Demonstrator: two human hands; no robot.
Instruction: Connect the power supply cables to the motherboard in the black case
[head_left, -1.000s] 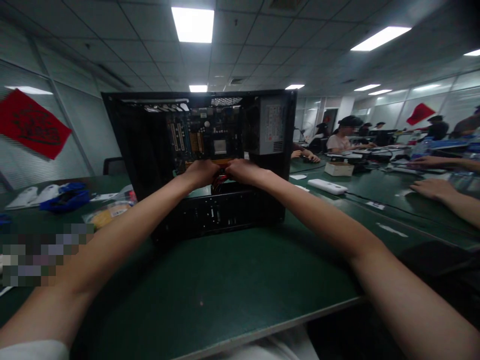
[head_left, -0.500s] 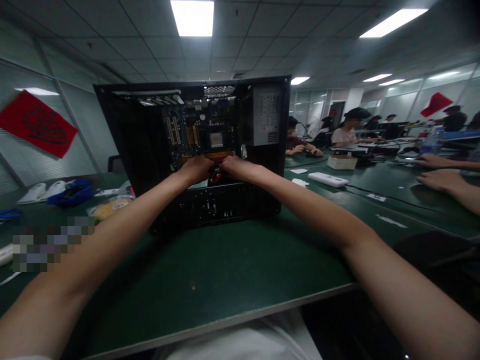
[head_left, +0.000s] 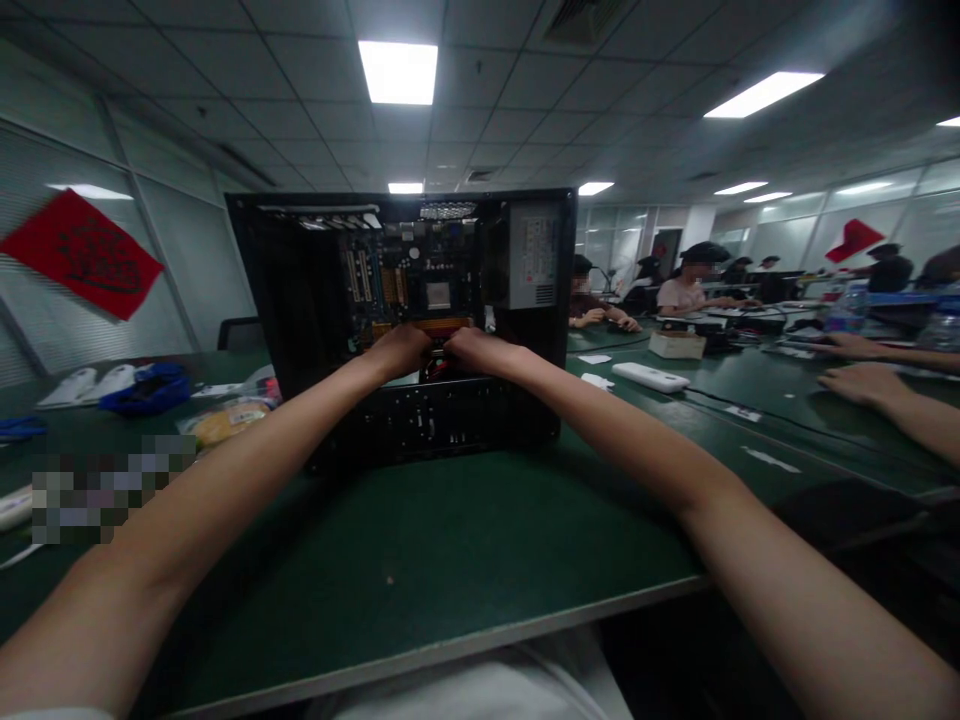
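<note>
An open black computer case stands on the green table in front of me, its inside facing me. Both arms reach into it. My left hand is closed near the lower part of the motherboard, just beneath the orange memory slots. Close beside it, my right hand is closed too, its fingers turned toward the left one. Something dark with a bit of red shows between and below the hands; what the fingers pinch is hidden. A grey power supply fills the case's upper right corner.
On the table's left lie a blue cloth item and a bag with yellow food. To the right are a white power strip with its cable and a small box. Another person's hand rests at far right.
The view has tilted up slightly, so the case and table sit lower in it. The case stands a little more upright. Both hands stay close together at the same part of the board.
</note>
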